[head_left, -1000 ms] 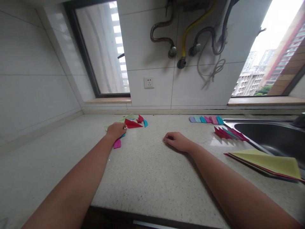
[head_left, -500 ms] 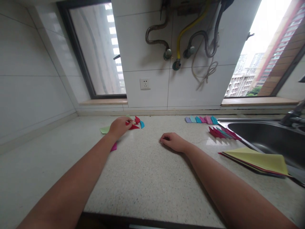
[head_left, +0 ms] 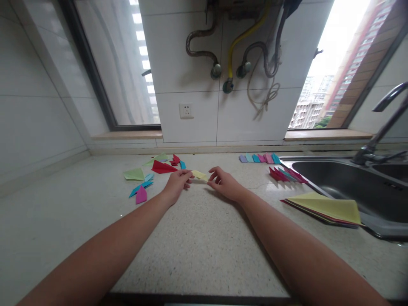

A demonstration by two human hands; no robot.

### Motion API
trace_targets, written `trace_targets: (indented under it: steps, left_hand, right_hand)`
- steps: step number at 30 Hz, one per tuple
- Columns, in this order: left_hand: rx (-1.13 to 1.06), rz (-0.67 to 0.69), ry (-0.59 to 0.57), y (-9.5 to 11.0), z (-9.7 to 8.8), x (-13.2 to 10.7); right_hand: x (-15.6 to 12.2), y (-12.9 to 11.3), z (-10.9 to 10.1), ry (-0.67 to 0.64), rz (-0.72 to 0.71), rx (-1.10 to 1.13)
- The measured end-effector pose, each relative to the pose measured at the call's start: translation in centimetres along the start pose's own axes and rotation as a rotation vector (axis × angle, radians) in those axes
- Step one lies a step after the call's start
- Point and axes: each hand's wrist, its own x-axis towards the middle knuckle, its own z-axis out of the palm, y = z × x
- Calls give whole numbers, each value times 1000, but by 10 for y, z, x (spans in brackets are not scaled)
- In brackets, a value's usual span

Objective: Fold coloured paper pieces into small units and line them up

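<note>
A small yellow paper piece (head_left: 199, 174) is held between both hands just above the speckled countertop (head_left: 197, 238). My left hand (head_left: 176, 183) pinches its left end. My right hand (head_left: 223, 182) pinches its right end with fingertips curled. Behind and left of my left hand lies a scatter of folded paper pieces: a red triangle (head_left: 162, 167), a green one (head_left: 134, 174), a blue one (head_left: 140, 187) and a magenta one (head_left: 140, 195).
A row of folded pastel pieces (head_left: 259, 158) lies by the back wall, with a fanned red and teal stack (head_left: 287, 174) beside it. Yellow paper sheets (head_left: 325, 208) rest on the edge of the steel sink (head_left: 350, 182). A faucet (head_left: 379, 127) stands at right.
My left hand left the scattered pile and came toward the middle carrying a yellow piece. My right hand rose from resting on the counter and took the piece's other end.
</note>
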Motion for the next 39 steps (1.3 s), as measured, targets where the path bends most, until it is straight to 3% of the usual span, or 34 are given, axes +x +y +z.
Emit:
trace_targets:
  steps: [7, 11, 18, 31, 34, 39]
  left_hand:
    - [1, 0, -50, -6, 1, 2]
    - [30, 3, -76, -6, 3, 2]
    - [68, 40, -146, -5, 5, -2]
    - [30, 21, -230, 2, 16, -10]
    - [57, 24, -295, 3, 16, -11]
    - [32, 33, -296, 5, 15, -13]
  right_hand:
    - [2, -6, 4, 73, -75, -226]
    - [1, -11, 6, 108, -135, -236]
    - [3, -11, 14, 106, 38, 37]
    - [10, -9, 20, 199, 115, 270]
    - [9, -11, 21, 175, 118, 316]
    - [9, -13, 24, 102, 189, 437]
